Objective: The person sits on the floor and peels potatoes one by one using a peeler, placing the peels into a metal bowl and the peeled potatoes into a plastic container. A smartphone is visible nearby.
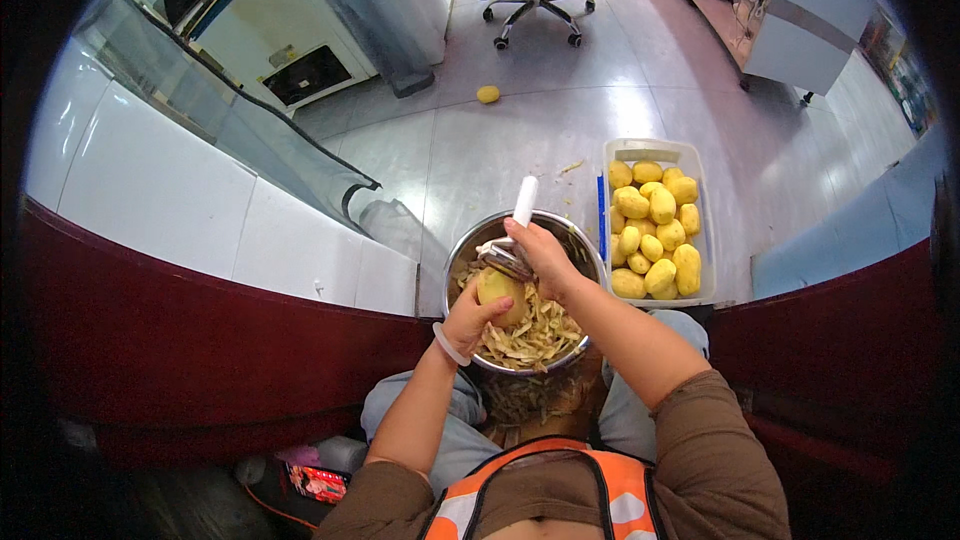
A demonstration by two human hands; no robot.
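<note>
My left hand [470,321] grips a potato [501,294] whose visible surface is pale yellow. In my right hand [543,259] is a vegetable peeler [527,201] with a white handle, pointing away from me. Its metal head lies against the potato's far end, or very close to it. Both hands are over a round stainless steel bowl [448,277] between my knees. Potato peelings [534,337] fill much of the bowl, below the potato. My fingers hide part of the potato and the peeler's grip.
To the right of the bowl stands a clear plastic bin [707,202] of peeled potatoes [662,205]. One potato [488,94] lies on the tiled floor farther off. Dark red panels [225,345] flank me. An office chair [537,4] stands ahead. A lit phone [319,483] rests at lower left.
</note>
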